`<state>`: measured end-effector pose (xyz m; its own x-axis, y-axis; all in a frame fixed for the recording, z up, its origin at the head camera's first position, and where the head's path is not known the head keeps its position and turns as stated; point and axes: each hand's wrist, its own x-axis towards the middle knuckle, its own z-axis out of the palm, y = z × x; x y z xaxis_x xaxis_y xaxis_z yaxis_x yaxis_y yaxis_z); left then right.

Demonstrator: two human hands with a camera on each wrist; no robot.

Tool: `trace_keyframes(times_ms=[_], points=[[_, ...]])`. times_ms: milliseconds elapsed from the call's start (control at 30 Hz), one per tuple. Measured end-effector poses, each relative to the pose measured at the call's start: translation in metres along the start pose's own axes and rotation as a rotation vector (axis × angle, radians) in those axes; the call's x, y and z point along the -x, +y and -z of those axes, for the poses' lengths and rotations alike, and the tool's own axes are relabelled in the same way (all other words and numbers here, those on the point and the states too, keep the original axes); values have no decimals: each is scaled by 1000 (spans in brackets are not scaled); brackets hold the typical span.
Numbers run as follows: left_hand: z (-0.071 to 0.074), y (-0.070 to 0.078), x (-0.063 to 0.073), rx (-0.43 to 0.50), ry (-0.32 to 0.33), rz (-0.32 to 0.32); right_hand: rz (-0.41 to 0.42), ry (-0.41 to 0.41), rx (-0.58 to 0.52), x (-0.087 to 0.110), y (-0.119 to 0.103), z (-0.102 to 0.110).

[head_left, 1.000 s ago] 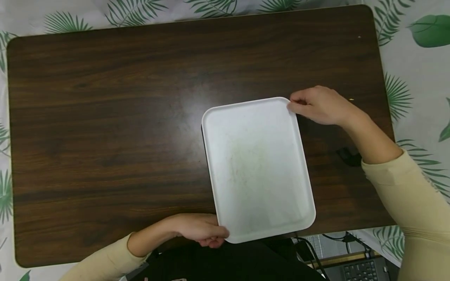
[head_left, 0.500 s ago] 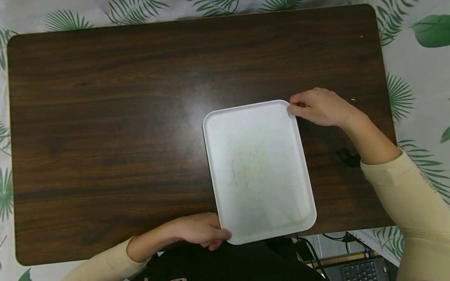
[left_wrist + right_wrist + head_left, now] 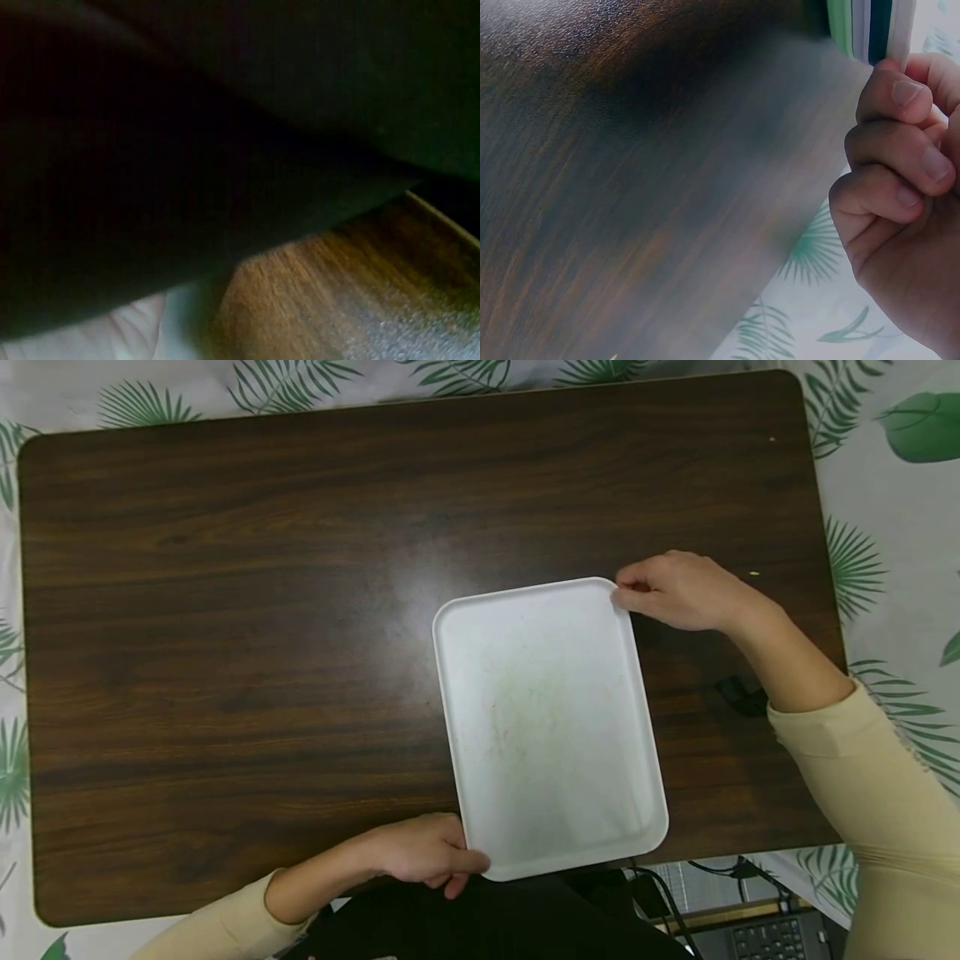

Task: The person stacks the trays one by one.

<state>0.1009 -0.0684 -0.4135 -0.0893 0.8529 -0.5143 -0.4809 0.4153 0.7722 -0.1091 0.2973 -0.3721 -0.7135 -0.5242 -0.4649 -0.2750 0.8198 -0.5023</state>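
A white rectangular tray [image 3: 555,727] with a raised rim and faint greenish-brown stains lies face up at the table's near side, in the head view. My left hand [image 3: 423,852] grips its near left corner, thumb on top and fingers mostly hidden beneath. At the far right corner my right hand [image 3: 678,589] pinches the rim between thumb and fingers. In the right wrist view, that hand [image 3: 900,165] has curled fingers right at a stack of coloured edges [image 3: 862,26], green, lavender, dark teal and white. Dark cloth fills most of the left wrist view.
The dark wooden table [image 3: 225,652] has rounded corners and a leaf-print cloth [image 3: 892,527] around it. A small black object [image 3: 742,696] lies under the right forearm. Cables [image 3: 663,893] and a keyboard [image 3: 768,939] are below the near edge, beside the person's dark clothing [image 3: 510,918].
The tray's far edge has shifted slightly toward the person, with the right hand moving along. The dark strip under its left edge has gone from sight. Both hands keep their hold.
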Motion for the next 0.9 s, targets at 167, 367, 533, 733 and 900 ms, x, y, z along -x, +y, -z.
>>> trace_keyframes(times_ms=[167,367,533,733,900], points=[[0,-1,1,-6,8,0,6,-8,6,-1,-1,1],[0,-1,1,13,-3,-8,-8,-28,-1,-1,-1,2],[1,-3,0,15,-9,-14,-41,-52,-20,-2,0,3],[1,-4,-1,31,-20,-12,-58,-73,-32,-3,0,3],[1,-4,-1,35,-20,-9,-71,-85,-36,-3,0,3]])
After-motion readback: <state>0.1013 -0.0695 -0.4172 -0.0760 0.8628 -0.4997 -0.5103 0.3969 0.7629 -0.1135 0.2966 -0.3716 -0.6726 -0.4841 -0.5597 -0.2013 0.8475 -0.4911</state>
